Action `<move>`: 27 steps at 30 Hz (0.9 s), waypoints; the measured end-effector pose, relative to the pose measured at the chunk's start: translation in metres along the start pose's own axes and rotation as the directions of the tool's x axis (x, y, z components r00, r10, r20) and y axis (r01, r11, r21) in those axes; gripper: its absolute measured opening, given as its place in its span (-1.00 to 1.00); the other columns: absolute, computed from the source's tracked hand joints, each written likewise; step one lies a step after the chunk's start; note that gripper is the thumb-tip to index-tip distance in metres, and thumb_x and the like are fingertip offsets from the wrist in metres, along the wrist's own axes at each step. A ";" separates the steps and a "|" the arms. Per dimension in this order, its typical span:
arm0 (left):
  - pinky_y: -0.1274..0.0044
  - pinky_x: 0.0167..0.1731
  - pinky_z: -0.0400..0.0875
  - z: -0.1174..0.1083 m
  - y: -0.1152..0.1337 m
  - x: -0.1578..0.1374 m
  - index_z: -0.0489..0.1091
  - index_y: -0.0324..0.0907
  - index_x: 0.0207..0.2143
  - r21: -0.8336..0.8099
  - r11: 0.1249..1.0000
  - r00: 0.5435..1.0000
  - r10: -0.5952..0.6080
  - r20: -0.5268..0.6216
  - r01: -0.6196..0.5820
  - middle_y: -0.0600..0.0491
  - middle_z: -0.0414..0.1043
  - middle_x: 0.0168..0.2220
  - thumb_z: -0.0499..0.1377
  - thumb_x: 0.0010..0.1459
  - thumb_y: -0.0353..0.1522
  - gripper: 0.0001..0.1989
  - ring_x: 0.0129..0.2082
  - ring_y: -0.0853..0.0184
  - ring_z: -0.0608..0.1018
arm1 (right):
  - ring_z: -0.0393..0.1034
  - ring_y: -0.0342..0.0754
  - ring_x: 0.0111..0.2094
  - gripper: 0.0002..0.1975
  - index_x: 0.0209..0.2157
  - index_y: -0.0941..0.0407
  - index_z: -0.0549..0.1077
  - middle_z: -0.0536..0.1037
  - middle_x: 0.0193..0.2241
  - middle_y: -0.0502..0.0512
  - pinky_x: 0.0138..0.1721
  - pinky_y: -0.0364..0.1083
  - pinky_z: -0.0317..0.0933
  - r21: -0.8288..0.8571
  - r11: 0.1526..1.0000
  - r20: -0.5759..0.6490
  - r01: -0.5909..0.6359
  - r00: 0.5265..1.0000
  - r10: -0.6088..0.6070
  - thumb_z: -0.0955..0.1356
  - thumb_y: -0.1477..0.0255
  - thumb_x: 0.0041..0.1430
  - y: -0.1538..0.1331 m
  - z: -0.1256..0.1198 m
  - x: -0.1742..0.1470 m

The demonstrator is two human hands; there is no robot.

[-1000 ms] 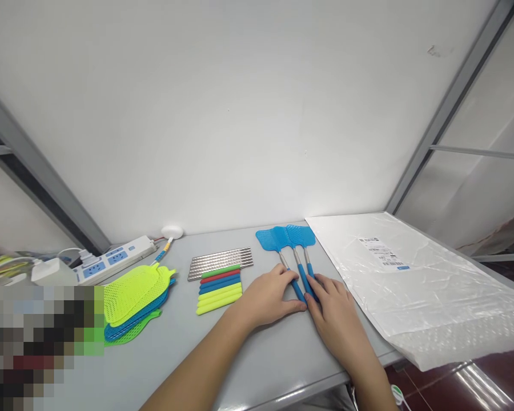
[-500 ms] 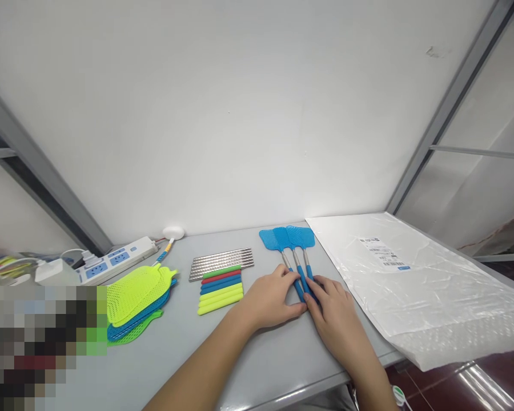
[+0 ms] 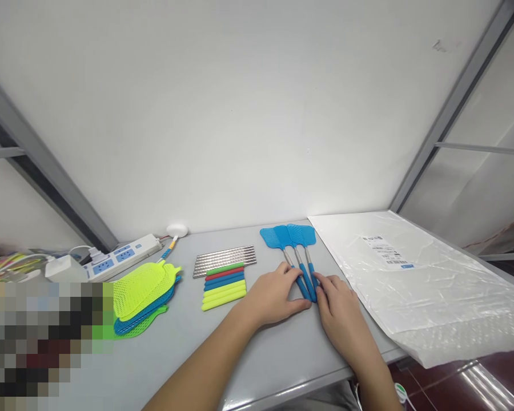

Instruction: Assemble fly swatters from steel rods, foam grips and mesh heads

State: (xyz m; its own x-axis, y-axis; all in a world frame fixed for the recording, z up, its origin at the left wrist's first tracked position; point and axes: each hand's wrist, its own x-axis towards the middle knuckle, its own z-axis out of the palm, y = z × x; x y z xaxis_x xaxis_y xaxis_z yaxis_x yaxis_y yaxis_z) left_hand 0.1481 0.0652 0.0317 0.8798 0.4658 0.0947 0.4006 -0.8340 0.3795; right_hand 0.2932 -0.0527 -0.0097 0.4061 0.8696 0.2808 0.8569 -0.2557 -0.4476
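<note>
Three blue fly swatters point(image 3: 289, 235) lie between left hand point(image 3: 276, 297) and right hand point(image 3: 337, 308)

The blue fly swatters rest on the right half of a grey table point(image 3: 188, 357), their heads overlapping toward the white wall point(image 3: 257, 114) and their handles converging toward the person. The left hand is loosely curved, its thumb and forefinger parted, with fingertips against the leftmost handle and the thumb by the handle ends. The right hand has bent fingers touching the rightmost handle; whether it grasps it cannot be told.

Left of the hands, green, red, blue and yellow handle sleeves point(image 3: 224, 289) lie in a close row, just in front of a set of parallel metal rods point(image 3: 223, 261). Farther left, loose mesh swatter heads point(image 3: 148, 284) in yellow, blue and green overlap in a pile. Behind them stands a white power strip point(image 3: 127, 255) with blue sockets. Right of the swatters lies a large white bubble mailer point(image 3: 424, 291) bearing a printed label point(image 3: 385, 252), its near corner overhanging the table edge.
</note>
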 end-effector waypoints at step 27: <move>0.41 -0.21 0.39 0.005 0.003 0.003 0.22 0.10 0.22 -0.021 0.999 0.999 0.050 0.003 -0.050 0.04 0.46 -0.08 0.16 0.11 0.09 -0.34 -0.14 0.13 0.55 | 0.40 0.05 -0.12 -0.60 0.06 0.06 0.42 0.49 -0.22 0.12 -0.12 0.03 0.08 -0.016 1.000 0.025 -0.006 1.000 0.006 0.12 0.42 0.32 0.005 0.001 0.000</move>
State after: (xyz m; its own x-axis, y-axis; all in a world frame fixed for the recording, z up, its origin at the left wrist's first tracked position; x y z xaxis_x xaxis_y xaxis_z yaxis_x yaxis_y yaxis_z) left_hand 0.1533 0.0624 0.0282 0.8993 0.4230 0.1109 0.3512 -0.8497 0.3933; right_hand 0.2969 -0.0533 -0.0125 0.4035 0.8782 0.2568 0.8595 -0.2676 -0.4354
